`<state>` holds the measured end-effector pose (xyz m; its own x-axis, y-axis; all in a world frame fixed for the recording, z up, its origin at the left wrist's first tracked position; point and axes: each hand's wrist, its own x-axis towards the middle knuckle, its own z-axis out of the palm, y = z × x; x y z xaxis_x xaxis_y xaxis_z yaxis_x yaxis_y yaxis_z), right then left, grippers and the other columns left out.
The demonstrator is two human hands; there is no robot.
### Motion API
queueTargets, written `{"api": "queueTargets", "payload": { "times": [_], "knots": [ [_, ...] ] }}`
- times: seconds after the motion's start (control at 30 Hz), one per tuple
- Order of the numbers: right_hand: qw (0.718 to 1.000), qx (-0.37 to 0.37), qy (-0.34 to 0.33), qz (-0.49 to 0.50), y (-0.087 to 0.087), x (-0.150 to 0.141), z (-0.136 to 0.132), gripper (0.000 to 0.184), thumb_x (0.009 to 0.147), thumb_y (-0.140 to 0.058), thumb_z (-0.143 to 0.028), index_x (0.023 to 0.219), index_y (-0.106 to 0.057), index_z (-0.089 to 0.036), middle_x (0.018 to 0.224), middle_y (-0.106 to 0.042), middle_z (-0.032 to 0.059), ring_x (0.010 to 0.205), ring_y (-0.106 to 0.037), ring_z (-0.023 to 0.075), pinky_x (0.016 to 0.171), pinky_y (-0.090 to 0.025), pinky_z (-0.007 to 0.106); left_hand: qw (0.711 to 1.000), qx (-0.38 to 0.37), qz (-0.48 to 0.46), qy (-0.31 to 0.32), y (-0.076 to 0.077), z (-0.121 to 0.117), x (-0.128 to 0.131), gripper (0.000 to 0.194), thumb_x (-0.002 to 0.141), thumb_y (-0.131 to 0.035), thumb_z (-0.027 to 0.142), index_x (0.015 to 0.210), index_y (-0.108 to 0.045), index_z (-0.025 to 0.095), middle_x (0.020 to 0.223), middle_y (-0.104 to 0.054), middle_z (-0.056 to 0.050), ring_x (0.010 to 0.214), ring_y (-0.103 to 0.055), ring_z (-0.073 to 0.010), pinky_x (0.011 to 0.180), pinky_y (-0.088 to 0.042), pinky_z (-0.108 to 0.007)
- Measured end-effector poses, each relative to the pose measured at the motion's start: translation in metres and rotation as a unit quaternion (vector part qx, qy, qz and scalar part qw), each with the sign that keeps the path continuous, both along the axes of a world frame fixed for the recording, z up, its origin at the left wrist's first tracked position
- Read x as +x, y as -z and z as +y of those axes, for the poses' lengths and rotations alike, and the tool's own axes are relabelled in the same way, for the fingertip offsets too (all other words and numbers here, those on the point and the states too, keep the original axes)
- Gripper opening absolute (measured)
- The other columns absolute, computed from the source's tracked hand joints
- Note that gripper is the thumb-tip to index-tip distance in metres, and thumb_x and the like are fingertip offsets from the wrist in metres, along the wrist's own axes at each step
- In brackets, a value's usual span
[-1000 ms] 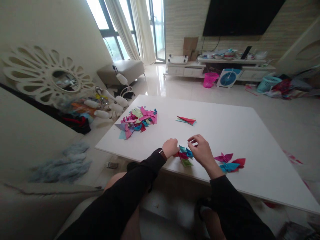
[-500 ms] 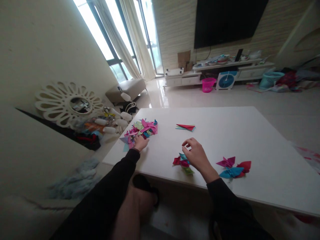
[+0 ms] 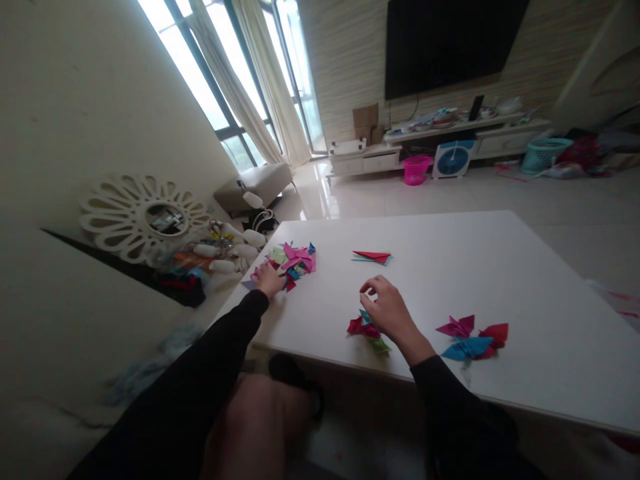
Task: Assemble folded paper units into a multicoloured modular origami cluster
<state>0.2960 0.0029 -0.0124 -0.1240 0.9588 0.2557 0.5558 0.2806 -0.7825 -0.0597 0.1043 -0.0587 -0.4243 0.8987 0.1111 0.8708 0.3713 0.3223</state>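
My left hand (image 3: 270, 281) reaches over the near-left side of a loose pile of folded paper pieces (image 3: 299, 257), pink, green, blue and red. Its thumb stands apart from its fingers, and the fingertips are partly lost among the paper. My right hand (image 3: 389, 308) hovers with loosely curled fingers and a gap by the thumb, holding nothing I can see. Below it and partly hidden by it lies a small cluster of folded paper shapes (image 3: 356, 325) in red, blue and green. Farther right rests another group of folded papers (image 3: 467, 347), magenta, blue and red.
Narrow folded paper strips (image 3: 373, 257), red on top, lie mid-table. The white table (image 3: 450, 260) has its near edge in front of my legs. Left of it stand a lamp with white shades (image 3: 245, 251) and a flower-shaped mirror frame (image 3: 117, 220). A low cabinet is at the back.
My left hand has shifted slightly forward and left over the paper pile. My right hand stays nearly still above its cluster. The view has tilted a little.
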Motion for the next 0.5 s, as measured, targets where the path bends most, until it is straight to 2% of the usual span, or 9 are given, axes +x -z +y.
{"api": "queueTargets", "payload": {
  "times": [0.1,0.23,0.3,0.37,0.43,0.5],
  "knots": [
    [1.000,0.003,-0.002,-0.001,0.000,0.000,0.000,0.009,0.082,-0.056,-0.016,0.081,-0.064,-0.020,0.093,-0.061,0.0037,0.082,-0.061,0.0173,0.072,-0.046,0.030,0.990,0.122,-0.036,0.056,-0.024,-0.003,0.027,0.073,0.076,-0.073,0.018,0.140,-0.039,0.007,0.149,-0.040,-0.026,0.142,-0.037,-0.0383,0.119,-0.029,-0.055],
    [1.000,0.007,0.002,0.002,0.000,0.000,-0.001,0.010,0.083,-0.056,-0.019,0.088,-0.065,-0.020,0.095,-0.062,0.0046,0.085,-0.062,0.0189,0.075,-0.047,0.032,0.942,0.245,-0.121,0.194,-0.066,-0.029,0.081,0.055,0.075,-0.067,0.009,0.128,-0.055,0.014,0.137,-0.053,-0.017,0.136,-0.046,-0.0291,0.121,-0.034,-0.048],
    [1.000,0.015,0.017,0.014,0.000,0.001,-0.001,0.015,0.085,-0.055,-0.022,0.096,-0.065,-0.019,0.099,-0.063,0.0060,0.088,-0.062,0.0204,0.076,-0.048,0.033,0.916,0.260,-0.187,0.244,-0.083,-0.050,0.113,0.043,0.076,-0.063,0.009,0.118,-0.063,0.016,0.127,-0.061,-0.012,0.125,-0.057,-0.0264,0.115,-0.042,-0.047],
    [0.999,0.026,0.038,0.028,0.000,0.004,0.000,0.020,0.087,-0.054,-0.025,0.103,-0.064,-0.019,0.103,-0.065,0.0078,0.092,-0.062,0.0222,0.077,-0.048,0.034,0.886,0.252,-0.265,0.283,-0.094,-0.071,0.144,0.034,0.079,-0.059,0.010,0.111,-0.068,0.016,0.118,-0.067,-0.010,0.108,-0.066,-0.0223,0.103,-0.052,-0.042],
    [0.997,0.028,0.059,0.044,0.000,0.006,0.001,0.023,0.089,-0.053,-0.029,0.104,-0.065,-0.018,0.105,-0.067,0.0093,0.093,-0.063,0.0232,0.078,-0.049,0.035,0.869,0.233,-0.318,0.301,-0.097,-0.086,0.171,0.022,0.080,-0.060,0.011,0.096,-0.073,0.017,0.103,-0.072,-0.008,0.098,-0.069,-0.0203,0.096,-0.055,-0.038],
    [0.996,0.008,0.062,0.059,-0.002,0.008,0.000,0.023,0.092,-0.050,-0.032,0.099,-0.066,-0.018,0.102,-0.069,0.0088,0.090,-0.064,0.0227,0.079,-0.048,0.036,0.847,0.207,-0.391,0.297,-0.092,-0.093,0.190,0.017,0.078,-0.061,0.011,0.086,-0.075,0.017,0.092,-0.074,-0.007,0.089,-0.070,-0.0195,0.089,-0.057,-0.036]
  ]
}}
